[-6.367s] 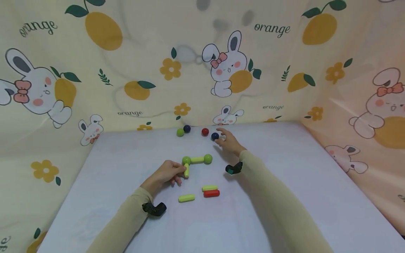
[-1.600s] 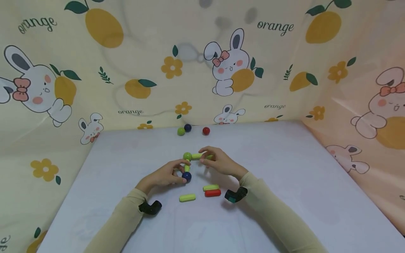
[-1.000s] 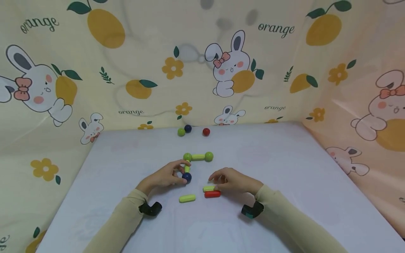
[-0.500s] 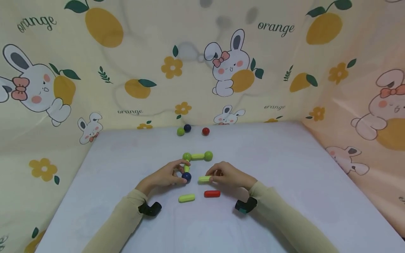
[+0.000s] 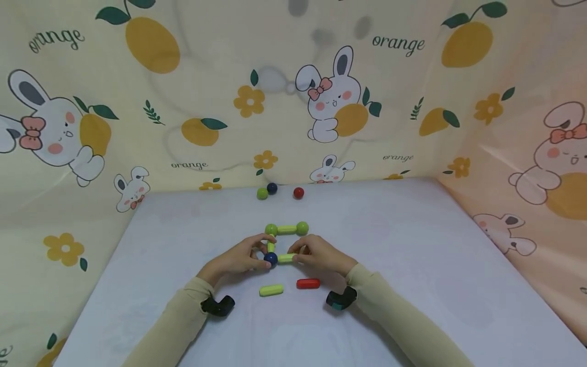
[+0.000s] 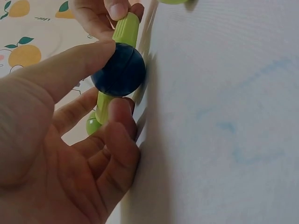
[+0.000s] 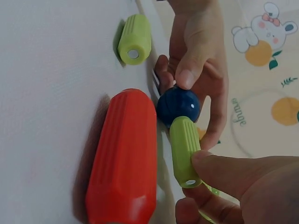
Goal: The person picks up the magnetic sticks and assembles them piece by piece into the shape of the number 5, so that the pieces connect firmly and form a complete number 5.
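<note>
My left hand (image 5: 235, 256) holds a dark blue ball (image 6: 120, 70) with the thumb on it and the fingers around the ball and the yellow-green magnetic rod (image 5: 271, 246) behind it. That rod runs back to a green ball (image 5: 271, 230), which a second rod (image 5: 287, 230) links to another green ball (image 5: 302, 228). Between thumb and fingers, my right hand (image 5: 323, 254) pinches a third yellow-green magnetic rod (image 7: 184, 144). Its far end touches the dark blue ball in the right wrist view, and a shiny metal disc shows at its near end.
Nearer the front, a loose yellow-green rod (image 5: 271, 290) and a red rod (image 5: 308, 283) lie on the white table (image 5: 412, 244). At the back edge sit a green ball (image 5: 262, 193), a dark blue ball (image 5: 272, 188) and a red ball (image 5: 298, 192). A patterned cloth (image 5: 183, 92) hangs behind.
A dark blue ball came from the back to the front end of the left rod. My right hand then took a yellow-green rod from beside the red one and brought it left against that ball.
</note>
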A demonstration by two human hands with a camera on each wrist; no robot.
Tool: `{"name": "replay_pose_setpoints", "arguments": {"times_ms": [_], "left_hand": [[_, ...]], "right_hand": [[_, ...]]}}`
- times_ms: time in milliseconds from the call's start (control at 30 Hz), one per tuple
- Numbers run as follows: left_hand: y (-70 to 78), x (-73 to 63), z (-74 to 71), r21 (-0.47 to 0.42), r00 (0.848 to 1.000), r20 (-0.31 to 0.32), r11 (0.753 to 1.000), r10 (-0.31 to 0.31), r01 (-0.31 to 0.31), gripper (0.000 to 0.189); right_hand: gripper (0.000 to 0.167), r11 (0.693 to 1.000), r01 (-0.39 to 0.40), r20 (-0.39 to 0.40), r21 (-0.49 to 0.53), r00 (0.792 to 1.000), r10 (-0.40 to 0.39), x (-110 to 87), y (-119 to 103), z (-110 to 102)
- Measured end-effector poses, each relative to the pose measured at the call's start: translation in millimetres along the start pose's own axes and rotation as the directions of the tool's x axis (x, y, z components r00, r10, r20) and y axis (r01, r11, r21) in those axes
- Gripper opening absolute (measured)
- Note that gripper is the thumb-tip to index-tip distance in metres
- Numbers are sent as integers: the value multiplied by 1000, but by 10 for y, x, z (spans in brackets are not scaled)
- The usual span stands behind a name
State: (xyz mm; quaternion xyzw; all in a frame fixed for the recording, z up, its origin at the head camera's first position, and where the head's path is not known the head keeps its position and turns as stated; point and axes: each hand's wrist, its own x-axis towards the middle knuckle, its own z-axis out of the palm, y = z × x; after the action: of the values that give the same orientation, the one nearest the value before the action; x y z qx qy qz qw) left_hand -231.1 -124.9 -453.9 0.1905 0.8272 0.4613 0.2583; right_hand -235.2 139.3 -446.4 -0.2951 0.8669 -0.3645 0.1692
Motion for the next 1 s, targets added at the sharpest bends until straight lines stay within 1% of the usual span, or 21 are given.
{"name": "replay_pose_setpoints", "arguments": {"times_ms": [133,367,500,667,733,833,1000], "left_hand": [[-5,-3,11,-3,1000,-11,1000,-5,5,58],[-37,-9,25,-11,1000,4,1000,1,-1,58],[-34,-13,23,-4,1000,2,1000,5,-5,58],[-20,-5,22,-4,1000,0,1000,26,-26,58],[-24,-3,17,-6,999,-1,999,38,-38,59],[-35,0,7,-7,999,0,999,41,-41,59],[-58,15,10,-6,999,1,999,35,-35,58]], "right_hand": [[22,1000,-4,4,5,1000,4,2,-10,10],[25,999,-39,15,24,999,38,-23,-14,35],[26,998,-56,1,20,998,56,-29,-11,-1],[27,999,-39,-42,20,998,40,4,-4,-156],[28,1000,-22,-61,16,998,23,42,8,-234],[28,1000,-22,-88,12,996,23,127,47,-346],[33,993,-85,-114,77,989,93,297,150,-522]]}}
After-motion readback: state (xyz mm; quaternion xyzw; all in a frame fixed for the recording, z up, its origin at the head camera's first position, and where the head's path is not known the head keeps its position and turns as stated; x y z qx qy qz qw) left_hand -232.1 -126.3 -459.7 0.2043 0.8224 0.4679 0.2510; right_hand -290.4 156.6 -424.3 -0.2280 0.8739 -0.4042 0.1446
